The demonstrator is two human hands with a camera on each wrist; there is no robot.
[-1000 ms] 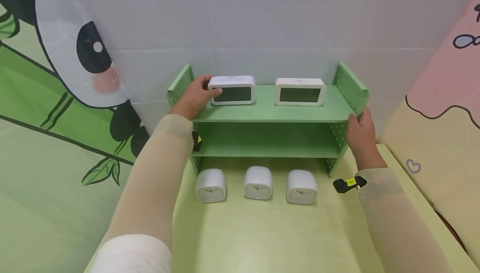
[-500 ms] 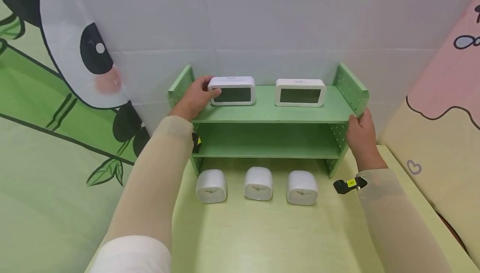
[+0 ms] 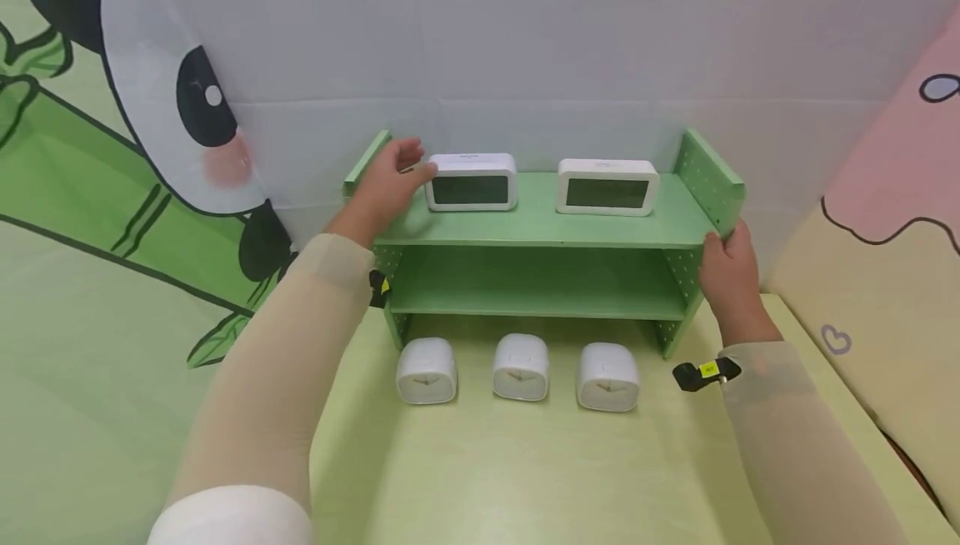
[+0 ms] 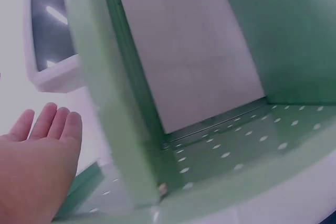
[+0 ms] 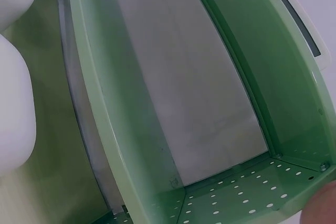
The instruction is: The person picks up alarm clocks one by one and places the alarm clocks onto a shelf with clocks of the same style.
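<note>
1. Head view: your left hand [image 3: 386,187], thumb apart from loosely extended fingers, is just beside the left digital clock [image 3: 472,183] atop the green shelf [image 3: 537,227]. Your right hand [image 3: 729,277] grips the right side panel [image 3: 710,182].
2. Left wrist view: your fingers [image 4: 44,121] extend near that clock.
3. Right wrist view: your right hand shows partly; its finger positions cannot be told here.
</note>
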